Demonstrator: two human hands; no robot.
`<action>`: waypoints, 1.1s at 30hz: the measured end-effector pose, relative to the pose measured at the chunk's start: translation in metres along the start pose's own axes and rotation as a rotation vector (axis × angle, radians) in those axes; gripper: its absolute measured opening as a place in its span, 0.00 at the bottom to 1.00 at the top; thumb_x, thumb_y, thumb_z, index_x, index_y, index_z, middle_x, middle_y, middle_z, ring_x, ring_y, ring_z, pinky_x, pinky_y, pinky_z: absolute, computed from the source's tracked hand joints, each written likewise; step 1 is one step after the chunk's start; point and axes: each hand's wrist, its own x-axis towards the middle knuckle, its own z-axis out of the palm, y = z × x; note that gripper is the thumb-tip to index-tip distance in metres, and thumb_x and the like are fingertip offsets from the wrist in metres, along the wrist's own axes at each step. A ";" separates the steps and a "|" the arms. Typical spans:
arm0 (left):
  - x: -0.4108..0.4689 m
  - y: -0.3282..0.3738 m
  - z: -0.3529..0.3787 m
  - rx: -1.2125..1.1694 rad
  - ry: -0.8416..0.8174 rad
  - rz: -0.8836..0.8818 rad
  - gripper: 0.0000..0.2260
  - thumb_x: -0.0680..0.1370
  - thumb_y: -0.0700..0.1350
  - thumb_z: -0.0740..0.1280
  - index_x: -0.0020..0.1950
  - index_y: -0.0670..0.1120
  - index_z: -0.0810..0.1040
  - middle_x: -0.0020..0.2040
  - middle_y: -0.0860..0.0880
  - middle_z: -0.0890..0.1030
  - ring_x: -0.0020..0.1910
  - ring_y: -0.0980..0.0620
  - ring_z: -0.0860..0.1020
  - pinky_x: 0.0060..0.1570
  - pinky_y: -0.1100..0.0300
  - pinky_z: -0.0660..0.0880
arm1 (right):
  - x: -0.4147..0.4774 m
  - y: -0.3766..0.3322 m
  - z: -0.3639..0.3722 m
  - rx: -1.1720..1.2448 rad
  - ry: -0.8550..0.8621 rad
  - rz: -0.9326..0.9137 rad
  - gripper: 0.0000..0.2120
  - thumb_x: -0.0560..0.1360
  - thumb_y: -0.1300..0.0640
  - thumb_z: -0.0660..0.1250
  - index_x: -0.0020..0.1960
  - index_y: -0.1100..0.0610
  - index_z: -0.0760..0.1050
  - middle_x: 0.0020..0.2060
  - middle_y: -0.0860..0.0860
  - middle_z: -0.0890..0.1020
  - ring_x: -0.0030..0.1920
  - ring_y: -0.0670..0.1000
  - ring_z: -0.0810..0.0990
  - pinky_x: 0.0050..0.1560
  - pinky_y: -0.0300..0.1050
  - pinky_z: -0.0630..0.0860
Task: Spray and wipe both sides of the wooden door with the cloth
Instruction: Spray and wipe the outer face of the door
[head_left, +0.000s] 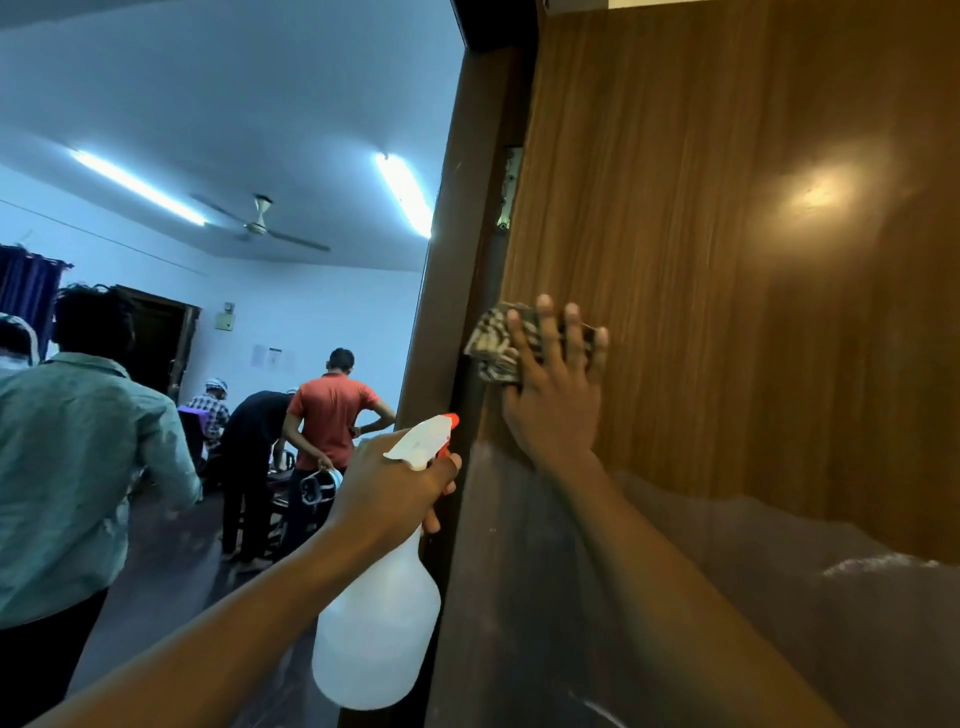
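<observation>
Cloth (491, 345) pressed on door (727, 260) by right hand (558, 395).

Wooden door (727, 234) fills the R side; the door frame (452, 260) stands just L of it, w/ a hinge (511, 189) between frame & door edge, above the cloth (493, 343). R hand (556, 395) lies flat on the cloth against the door face near its L edge; L hand (395, 483) grips the spray bottle (379, 613) just L of the door, in front of the frame, lower than the cloth. Thru the opening L of the door: 1 person (67, 467) close at far L, a group (332, 415) farther back, ceiling fan (260, 223) & 2 tube lights (405, 192) overhead.
</observation>
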 end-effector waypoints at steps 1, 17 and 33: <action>-0.001 -0.002 0.000 0.006 -0.001 0.005 0.02 0.77 0.46 0.66 0.48 0.52 0.78 0.35 0.48 0.83 0.24 0.46 0.80 0.26 0.63 0.76 | 0.003 -0.013 0.007 -0.022 -0.035 -0.058 0.32 0.79 0.38 0.53 0.80 0.46 0.53 0.81 0.53 0.51 0.80 0.60 0.45 0.76 0.66 0.43; 0.003 -0.008 -0.013 -0.020 -0.014 -0.011 0.06 0.76 0.49 0.67 0.51 0.48 0.77 0.37 0.50 0.83 0.27 0.49 0.81 0.32 0.61 0.80 | 0.102 -0.010 -0.013 -0.045 -0.003 -0.002 0.30 0.81 0.40 0.52 0.80 0.45 0.50 0.81 0.54 0.50 0.80 0.60 0.45 0.77 0.65 0.43; -0.025 -0.050 0.021 -0.059 -0.089 -0.026 0.10 0.76 0.46 0.67 0.56 0.56 0.78 0.36 0.48 0.83 0.25 0.46 0.80 0.34 0.56 0.78 | -0.116 0.029 -0.008 -0.022 0.015 0.054 0.28 0.80 0.41 0.51 0.79 0.48 0.60 0.79 0.55 0.58 0.79 0.60 0.53 0.77 0.63 0.49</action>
